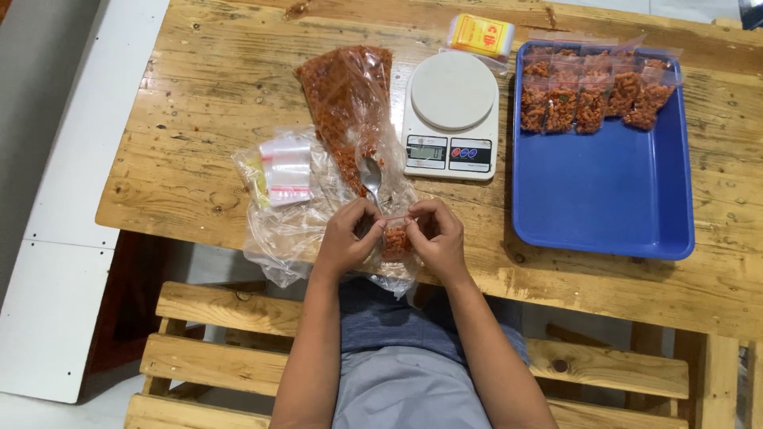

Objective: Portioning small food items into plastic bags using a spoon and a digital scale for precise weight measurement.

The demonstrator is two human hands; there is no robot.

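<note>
Small pouch: a little clear plastic pouch [396, 241] packed with orange-red crumbly snack, held just over the near table edge, between both hands.
Left hand: the left hand [347, 236] pinches the pouch's upper left edge, fingers curled in.
Right hand: the right hand [439, 237] pinches the upper right edge, fingertips pressed together on the plastic.
Bulk bag: a large crinkled clear bag [346, 99] of the same snack, lying open just beyond the hands, a metal spoon [371, 176] on it.
Scale: a white kitchen scale [451, 115] with a round platform, right of the bag.
Tray: a glossy blue rectangular tray [604, 191] with filled pouches [592, 94] lined along its far end.
Empty pouches: a stack of flat pouches [286, 168], left.
Table: rough, knotty wooden planks [199, 95].
</note>
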